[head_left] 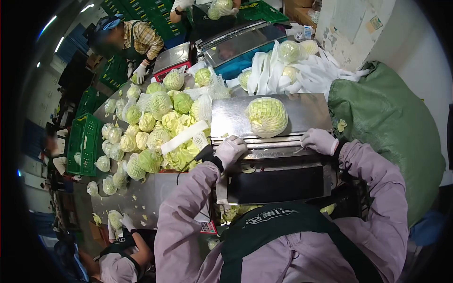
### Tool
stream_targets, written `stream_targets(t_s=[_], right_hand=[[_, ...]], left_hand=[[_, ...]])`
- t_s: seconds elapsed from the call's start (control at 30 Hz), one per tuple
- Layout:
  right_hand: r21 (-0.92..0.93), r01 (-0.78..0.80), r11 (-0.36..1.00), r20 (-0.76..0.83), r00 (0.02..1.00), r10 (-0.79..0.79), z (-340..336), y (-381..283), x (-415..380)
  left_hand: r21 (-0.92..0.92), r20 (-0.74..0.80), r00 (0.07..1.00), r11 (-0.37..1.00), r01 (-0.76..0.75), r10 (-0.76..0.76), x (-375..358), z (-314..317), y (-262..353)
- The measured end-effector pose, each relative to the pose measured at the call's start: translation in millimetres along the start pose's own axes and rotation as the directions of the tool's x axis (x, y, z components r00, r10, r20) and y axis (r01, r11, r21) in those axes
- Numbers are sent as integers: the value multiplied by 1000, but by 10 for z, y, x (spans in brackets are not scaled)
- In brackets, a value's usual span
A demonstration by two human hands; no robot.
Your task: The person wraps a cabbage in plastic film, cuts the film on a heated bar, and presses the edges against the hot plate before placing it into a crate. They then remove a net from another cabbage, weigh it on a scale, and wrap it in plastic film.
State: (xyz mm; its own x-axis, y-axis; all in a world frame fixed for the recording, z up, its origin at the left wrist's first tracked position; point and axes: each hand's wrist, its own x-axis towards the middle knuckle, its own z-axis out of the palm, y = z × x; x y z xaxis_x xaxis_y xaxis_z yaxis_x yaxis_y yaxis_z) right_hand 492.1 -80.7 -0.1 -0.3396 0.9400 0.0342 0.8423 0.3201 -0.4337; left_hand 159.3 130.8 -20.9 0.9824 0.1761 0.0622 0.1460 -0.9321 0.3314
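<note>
A round cabbage (pixel 267 117) in a white mesh net sits on the metal plate (pixel 226 113) of a wrapping machine in front of me. My left hand (pixel 230 150), in a white glove, is closed at the left end of the machine's metal bars (pixel 273 144). At their right end my right hand (pixel 320 140), gloved too, has its fingers pinched together. Whatever the fingers hold is too thin or hidden to make out; clear film may be there. Nearer my body lies a black flat panel (pixel 276 185).
Left of the machine, many cabbages (pixel 160 104), some netted or wrapped, cover the table with loose leaves. A green sack (pixel 387 127) bulges at right. White netting (pixel 264 70) lies behind. Co-workers (pixel 141 42) handle cabbages around the table; green crates (pixel 82 141) stand at left.
</note>
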Motion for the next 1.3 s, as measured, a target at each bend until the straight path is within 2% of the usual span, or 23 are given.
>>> stream_targets(t_s=[0.03, 0.1, 0.23, 0.3, 0.4, 0.47, 0.53, 0.6, 0.67, 0.7, 0.73, 0.8, 0.83, 0.87, 0.93, 0.97, 1.0, 1.03, 1.07, 1.13, 1.2, 1.27, 1.3], right_hand=[[102, -140, 985, -56, 988, 146, 36, -65, -65], [139, -152, 979, -103, 981, 167, 73, -90, -98], [202, -252, 946, -120, 953, 280, 96, -123, -67], [195, -318, 928, -93, 936, 340, 53, -122, -47], [225, -394, 891, 13, 916, 402, 15, -226, -69], [241, -230, 943, -114, 958, 263, 45, -232, -89], [268, -247, 931, -131, 948, 290, 50, -231, -55], [296, -257, 920, -147, 939, 310, 32, -235, 42], [431, -375, 821, -185, 854, 487, -28, -254, 225], [431, -269, 861, -290, 863, 415, -48, -261, 322], [430, -264, 863, -289, 866, 409, -50, -281, 418], [637, -333, 695, -280, 740, 611, -75, -326, 589], [753, -280, 595, -240, 725, 645, 113, -131, 674], [749, -279, 601, -239, 732, 638, 142, -84, 784], [900, -383, 208, 88, 628, 773, 139, -76, 1024], [941, -339, -11, 245, 656, 714, 155, -86, 1096], [971, -224, -89, 232, 774, 589, 160, -93, 1168], [987, -161, -31, 147, 789, 596, 160, -156, 1223], [995, -95, 29, 59, 801, 596, 157, -238, 1261], [973, -59, 223, -91, 792, 604, 137, -389, 1242], [976, -22, 218, -113, 802, 586, 90, -550, 1198], [923, -29, 385, -145, 899, 413, -102, -907, 1168], [936, 73, 345, -207, 906, 370, -74, -1054, 1225]], left_hand=[[-3, -5, 1000, 1000, 1, -1, -32, 34, 18], [-278, -267, 940, 951, 134, -210, -143, 106, 66], [-507, -200, 900, 826, 244, -388, -301, 83, 111], [-607, -71, 828, 683, 407, -556, -246, 24, 142], [-538, 57, 828, 682, 496, -557, -258, -55, 157], [-554, 78, 841, 678, 484, -536, -296, -30, 128], [-639, 14, 883, 675, 369, -470, -356, -9, 133], [-591, -26, 874, 713, 377, -485, -347, -4, 142], [-616, -51, 878, 707, 348, -477, -286, -140, 278], [-618, -84, 865, 707, 344, -495, -248, -175, 335], [-567, -147, 857, 752, 336, -494, -225, -152, 344], [-760, -86, 791, 553, 341, -606, -111, -108, 332], [-686, -182, 768, 639, 348, -614, -35, -163, 378], [-755, -198, 743, 583, 301, -640, 68, -27, 269], [-913, -259, 700, 404, 47, -666, 363, 206, 118], [-973, -23, 679, 172, 154, -734, 484, 62, 199], [-966, 217, 636, -69, 250, -741, 586, -85, 306], [-976, 203, 692, -202, 84, -693, 669, 117, 243], [-958, 231, 711, -285, 46, -664, 669, 101, 237], [-957, 164, 772, -287, -25, -614, 511, 34, 326], [-879, 87, 844, -440, -185, -529, 231, 152, 270], [-738, -73, 881, -569, -363, -468, -73, 173, 393], [-700, -115, 848, -563, -439, -518, -230, 120, 513]])
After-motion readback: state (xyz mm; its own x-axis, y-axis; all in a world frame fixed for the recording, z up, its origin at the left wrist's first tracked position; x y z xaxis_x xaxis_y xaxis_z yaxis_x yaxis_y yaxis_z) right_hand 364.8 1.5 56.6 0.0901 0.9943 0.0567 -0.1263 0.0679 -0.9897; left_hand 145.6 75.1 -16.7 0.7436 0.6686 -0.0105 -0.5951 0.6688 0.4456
